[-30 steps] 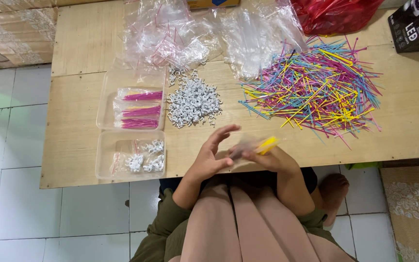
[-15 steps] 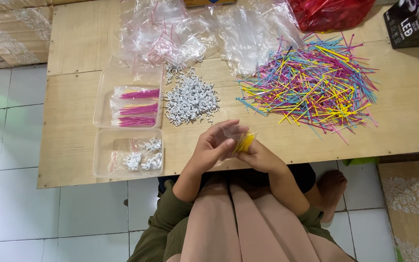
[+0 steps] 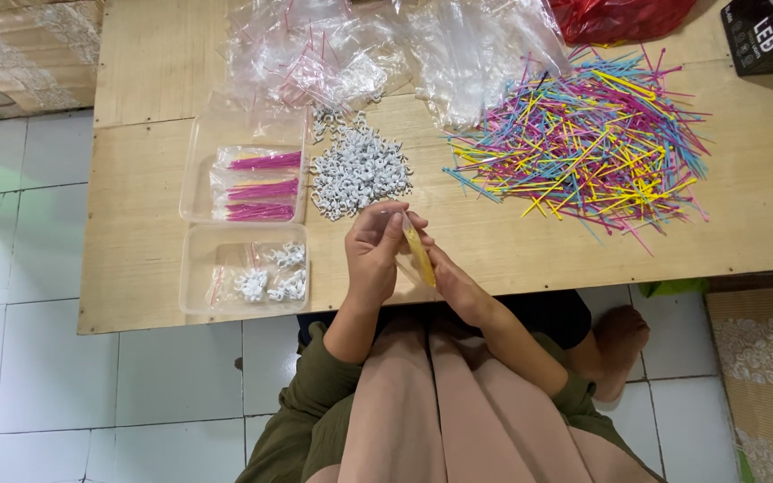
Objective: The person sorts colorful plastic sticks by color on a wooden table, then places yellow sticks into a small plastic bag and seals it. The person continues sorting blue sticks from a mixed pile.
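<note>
A low wooden bench [image 3: 163,80] stands on a white tiled floor [image 3: 20,268]. At two o'clock sprawls a heap of coloured sticks [image 3: 583,148]; at twelve, crumpled clear bags [image 3: 333,54]. At ten sit two clear trays, one with pink bundles [image 3: 245,167], one with bagged white rings [image 3: 245,268], beside a pile of white rings [image 3: 357,170]. Near the bench's front edge, the left hand [image 3: 373,255] and right hand [image 3: 449,282] meet, each grip closed around a small clear bag [image 3: 411,261] holding yellow sticks [image 3: 420,258].
</note>
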